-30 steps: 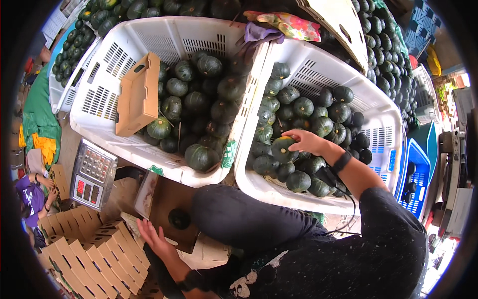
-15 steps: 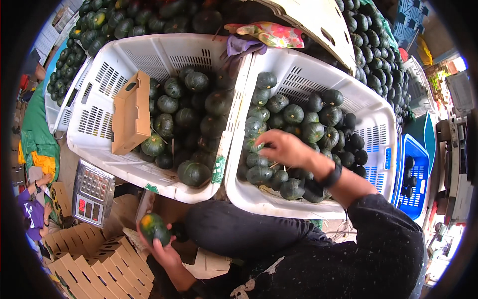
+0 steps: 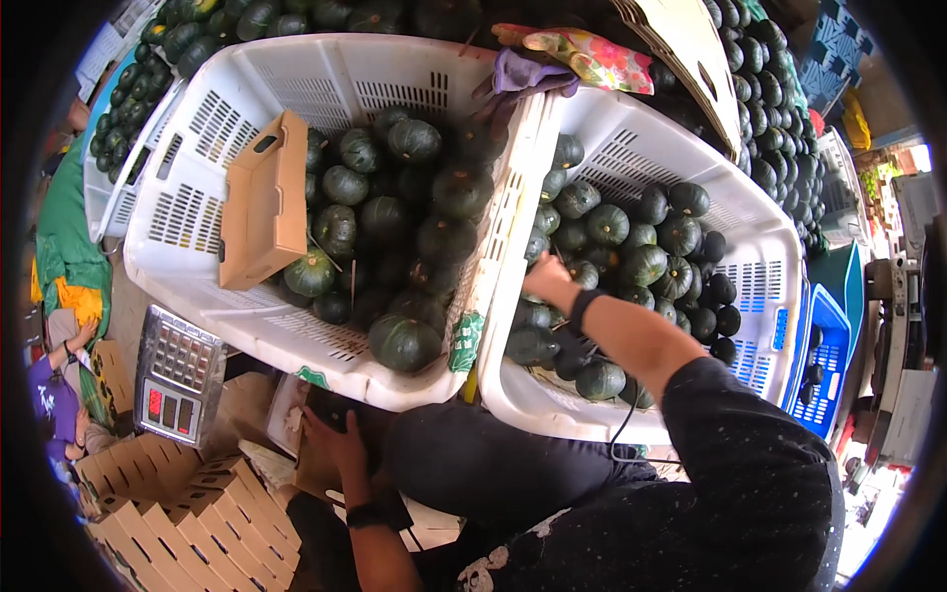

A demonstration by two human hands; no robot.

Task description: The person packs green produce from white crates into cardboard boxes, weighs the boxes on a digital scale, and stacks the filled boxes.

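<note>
My right hand (image 3: 549, 280) reaches down among the small dark green squashes (image 3: 644, 264) at the left side of the right white crate (image 3: 503, 360). Its fingers are mostly hidden behind the hand, so their grip does not show. Low on the left, my left hand (image 3: 338, 441) is lowered into a cardboard box (image 3: 395, 518) beside my knee. A dark rounded thing (image 3: 340, 420) lies by its fingers, in shadow; whether the hand grips it I cannot make out.
The left white crate (image 3: 148, 252) holds more squashes and an upright cardboard tray (image 3: 261, 207). A scale display (image 3: 178, 375) stands before it, above stacked cartons (image 3: 197, 513). Flowered gloves (image 3: 592, 61) lie over the crate rims. A blue crate (image 3: 819, 365) is at right. Another person (image 3: 59, 395) works far left.
My left hand has moved down into the box; the green-and-orange squash it held is out of sight. My right hand has gone deeper among the squashes. The view has shifted slightly.
</note>
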